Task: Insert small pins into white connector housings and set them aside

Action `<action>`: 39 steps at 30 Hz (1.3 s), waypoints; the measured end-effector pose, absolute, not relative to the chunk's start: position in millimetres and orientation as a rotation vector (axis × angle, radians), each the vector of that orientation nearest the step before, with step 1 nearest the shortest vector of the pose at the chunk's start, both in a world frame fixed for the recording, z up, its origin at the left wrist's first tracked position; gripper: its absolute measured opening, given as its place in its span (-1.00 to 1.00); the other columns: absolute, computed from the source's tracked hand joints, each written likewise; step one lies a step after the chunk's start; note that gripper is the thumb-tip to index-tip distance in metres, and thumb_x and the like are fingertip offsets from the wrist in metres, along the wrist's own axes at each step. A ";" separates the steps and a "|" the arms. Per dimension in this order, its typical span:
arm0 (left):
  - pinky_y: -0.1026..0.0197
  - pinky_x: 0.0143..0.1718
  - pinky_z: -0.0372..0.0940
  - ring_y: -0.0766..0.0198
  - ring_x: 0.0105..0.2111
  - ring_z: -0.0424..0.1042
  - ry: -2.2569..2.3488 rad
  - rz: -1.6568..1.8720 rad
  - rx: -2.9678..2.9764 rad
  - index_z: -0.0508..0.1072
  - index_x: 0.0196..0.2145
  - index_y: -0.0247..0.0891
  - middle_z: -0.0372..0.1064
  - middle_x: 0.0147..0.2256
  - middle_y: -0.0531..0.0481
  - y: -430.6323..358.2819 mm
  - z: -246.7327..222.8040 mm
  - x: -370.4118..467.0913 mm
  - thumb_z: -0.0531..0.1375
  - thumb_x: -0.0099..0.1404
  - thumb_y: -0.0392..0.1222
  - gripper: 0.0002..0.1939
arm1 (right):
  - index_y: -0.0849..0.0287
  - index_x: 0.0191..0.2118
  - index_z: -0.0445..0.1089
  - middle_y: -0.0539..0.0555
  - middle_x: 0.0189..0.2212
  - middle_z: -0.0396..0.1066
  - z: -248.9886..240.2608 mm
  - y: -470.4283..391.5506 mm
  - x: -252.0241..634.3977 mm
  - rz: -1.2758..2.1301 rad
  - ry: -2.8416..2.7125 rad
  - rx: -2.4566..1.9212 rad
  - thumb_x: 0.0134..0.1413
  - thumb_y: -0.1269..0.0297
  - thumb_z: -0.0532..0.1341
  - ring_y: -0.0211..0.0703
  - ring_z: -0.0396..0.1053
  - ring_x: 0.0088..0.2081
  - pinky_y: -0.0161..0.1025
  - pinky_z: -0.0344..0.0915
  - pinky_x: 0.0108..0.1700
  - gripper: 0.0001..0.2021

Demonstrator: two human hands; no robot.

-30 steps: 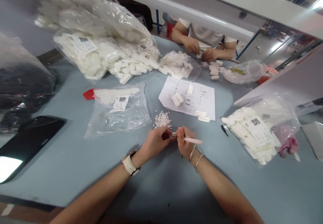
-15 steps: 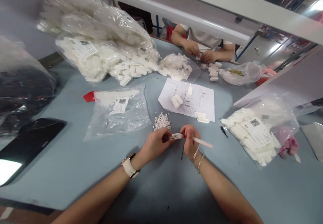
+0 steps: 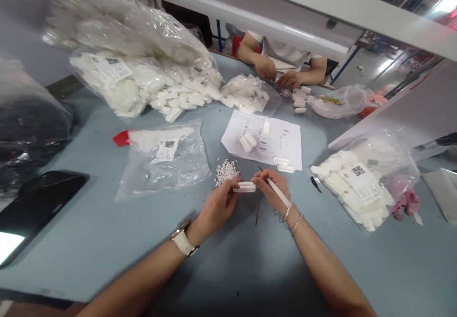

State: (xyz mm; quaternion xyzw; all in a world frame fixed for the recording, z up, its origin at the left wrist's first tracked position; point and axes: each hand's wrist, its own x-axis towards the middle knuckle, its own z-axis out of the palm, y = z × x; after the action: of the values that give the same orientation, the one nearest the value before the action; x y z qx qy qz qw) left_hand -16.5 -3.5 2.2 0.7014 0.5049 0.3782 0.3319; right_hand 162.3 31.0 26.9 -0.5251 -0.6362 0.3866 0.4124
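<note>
Pinched between left-hand fingers: left hand (image 3: 217,205) closed on the left end of a white plastic piece (image 3: 244,187), just nearer the wearer than the printed sheet (image 3: 227,139). Right hand (image 3: 274,187) had fingertips at the piece's right end and clasped a pale pen-like tool (image 3: 280,194), dark tip toward the sheet. Rest, left to right: black device (image 3: 39,212) well left of the sheet; clear bag (image 3: 164,167) left of it; small white bits (image 3: 227,172) heaped by its near left edge; labelled bag (image 3: 357,188) to its right.
</note>
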 end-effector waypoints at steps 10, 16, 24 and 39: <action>0.23 -0.37 0.33 0.26 -0.39 0.44 1.356 1.062 1.754 0.25 -0.26 -0.20 0.45 -0.28 -0.05 2.7 -0.7 -16.1 0.04 0.27 -0.21 -0.92 | 0.13 -0.55 0.15 0.05 -0.36 0.50 29.2 37.7 165.9 1.595 -1.322 -1.235 -0.31 0.12 0.40 -0.17 0.43 -0.33 -0.24 0.32 -0.27 -0.61; 0.24 -0.38 0.37 0.32 -0.43 0.44 1.380 1.161 1.700 0.29 -0.19 -0.20 0.42 -0.26 -0.02 6.0 -7.4 -15.7 0.13 0.17 -0.29 -0.79 | 0.12 -0.58 0.17 0.03 -0.42 0.49 30.2 41.6 168.5 1.550 -1.264 -1.296 -0.37 0.13 0.42 -0.13 0.45 -0.34 -0.22 0.34 -0.28 -0.62; 0.22 -0.30 0.38 0.36 -0.42 0.39 1.476 1.312 1.948 0.35 -0.29 -0.23 0.33 -0.17 -0.06 6.6 -2.7 -16.9 0.08 0.16 -0.43 -0.81 | 0.12 -0.61 0.18 -0.01 -0.54 0.42 35.5 48.7 177.3 1.392 -1.265 -1.353 -0.36 0.15 0.39 -0.05 0.46 -0.24 -0.23 0.35 -0.26 -0.66; 0.30 -0.39 0.35 0.31 -0.31 0.39 1.453 1.381 2.085 0.38 -0.32 -0.22 0.29 -0.21 -0.05 3.6 1.7 -17.4 0.06 0.19 -0.47 -0.79 | 0.15 -0.50 0.22 -0.01 -0.48 0.43 12.2 81.2 234.8 0.658 -0.974 -1.503 -0.26 0.13 0.33 -0.27 0.30 -0.51 -0.30 0.26 -0.42 -0.71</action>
State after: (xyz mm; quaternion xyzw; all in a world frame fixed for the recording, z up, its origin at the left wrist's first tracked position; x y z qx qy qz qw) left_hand -17.4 3.6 1.7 0.7153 0.4986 0.4737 0.1242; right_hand 234.8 81.2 12.2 -0.6425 -0.4165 0.2815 0.5784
